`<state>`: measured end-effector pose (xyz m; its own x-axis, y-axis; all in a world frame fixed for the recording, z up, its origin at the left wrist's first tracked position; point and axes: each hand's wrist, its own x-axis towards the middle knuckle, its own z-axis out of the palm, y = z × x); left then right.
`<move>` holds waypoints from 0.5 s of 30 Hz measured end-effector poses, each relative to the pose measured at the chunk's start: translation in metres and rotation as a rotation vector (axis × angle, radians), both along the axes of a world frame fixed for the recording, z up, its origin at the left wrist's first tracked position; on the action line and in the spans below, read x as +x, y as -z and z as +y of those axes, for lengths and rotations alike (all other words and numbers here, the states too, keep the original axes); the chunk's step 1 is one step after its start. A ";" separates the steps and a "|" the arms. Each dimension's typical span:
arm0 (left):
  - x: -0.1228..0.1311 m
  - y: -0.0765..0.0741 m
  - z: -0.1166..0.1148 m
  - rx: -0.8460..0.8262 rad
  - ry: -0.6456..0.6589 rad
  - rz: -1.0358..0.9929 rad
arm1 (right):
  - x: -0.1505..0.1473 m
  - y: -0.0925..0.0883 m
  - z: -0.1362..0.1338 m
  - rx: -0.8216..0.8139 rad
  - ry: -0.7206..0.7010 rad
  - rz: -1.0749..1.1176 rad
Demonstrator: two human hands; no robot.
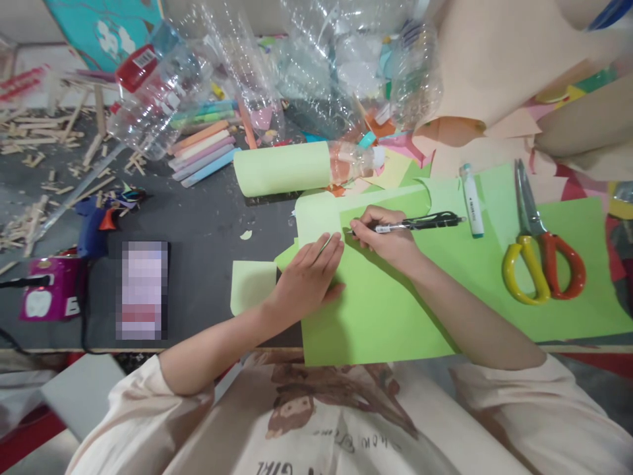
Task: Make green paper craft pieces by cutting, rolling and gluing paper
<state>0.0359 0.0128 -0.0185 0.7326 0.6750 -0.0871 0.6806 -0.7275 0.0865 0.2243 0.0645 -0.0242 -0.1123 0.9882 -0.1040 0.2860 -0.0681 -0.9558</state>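
Observation:
My right hand (388, 239) is closed around a black and clear pen (430, 220), its tip down on a bright green paper sheet (386, 323). Flat beside it, my left hand (310, 274) presses with fingers stretched out on a pale green paper piece (316, 211) that lies over the green sheet. The pen tip is near the pale piece's right edge. Just beyond the hands lies a plastic bottle (349, 163) on its side, wrapped in pale green paper (281, 169). A smaller pale green square (253, 285) sits left of my left hand.
Scissors (531, 244) and a white marker (473, 201) lie on green paper at right. At left are a phone (142, 290), a blue glue gun (93, 224), a purple box (52, 288) and wooden sticks (37, 132). Clear plastic and paper scraps fill the back.

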 end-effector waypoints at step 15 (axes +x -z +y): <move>0.000 -0.002 0.000 -0.017 -0.001 0.011 | -0.001 -0.001 0.000 -0.012 -0.013 -0.033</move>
